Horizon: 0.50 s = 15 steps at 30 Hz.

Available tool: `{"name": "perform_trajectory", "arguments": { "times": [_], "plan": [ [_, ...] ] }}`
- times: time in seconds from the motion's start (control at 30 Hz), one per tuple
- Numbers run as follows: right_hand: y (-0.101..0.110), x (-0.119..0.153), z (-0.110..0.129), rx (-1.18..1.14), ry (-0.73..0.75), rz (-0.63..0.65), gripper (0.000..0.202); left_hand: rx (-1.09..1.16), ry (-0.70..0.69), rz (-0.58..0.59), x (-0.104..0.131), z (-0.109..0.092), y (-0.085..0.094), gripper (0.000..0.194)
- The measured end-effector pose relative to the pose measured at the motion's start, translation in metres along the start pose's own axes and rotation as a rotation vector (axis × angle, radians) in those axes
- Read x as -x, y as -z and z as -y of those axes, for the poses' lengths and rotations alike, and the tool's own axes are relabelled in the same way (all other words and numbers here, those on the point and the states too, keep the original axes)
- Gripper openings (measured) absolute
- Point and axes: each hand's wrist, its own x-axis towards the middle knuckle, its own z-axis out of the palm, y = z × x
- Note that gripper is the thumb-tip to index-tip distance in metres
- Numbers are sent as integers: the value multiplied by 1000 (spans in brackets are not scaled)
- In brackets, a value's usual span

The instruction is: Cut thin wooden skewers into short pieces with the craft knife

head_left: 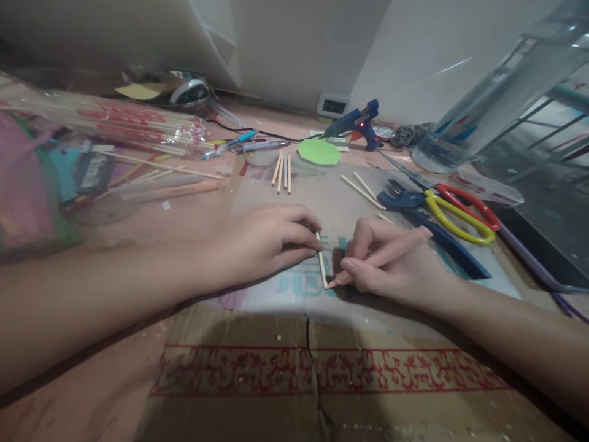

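Note:
My left hand lies on the plastic-covered cardboard, its fingertips holding a short thin wooden stick down against the surface. In my right hand is a pinkish pen, gripped as for writing, its tip at or very near the stick's near end. Beyond my hands several cut wooden sticks lie in a small group. More short sticks lie by the blue-handled cutting pliers, and part of another stick shows behind my right hand.
Scissors with red and yellow handles lie at right, near a phone-like dark slab and a clear bottle. A blue glue gun with a lit red light stands behind a green paper piece. Bagged sticks lie left.

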Motion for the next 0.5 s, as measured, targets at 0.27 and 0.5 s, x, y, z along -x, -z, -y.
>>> {"name": "perform_trajectory", "arguments": {
  "times": [0.27, 0.5],
  "plan": [
    [-1, 0, 0, -12, -45, -34, 28, 2, 4, -17, -1, 1, -1, 19],
    [-3, -2, 2, -45, -138, -78, 38, -5, 9, -8, 0, 1, -1, 19]
  ]
}}
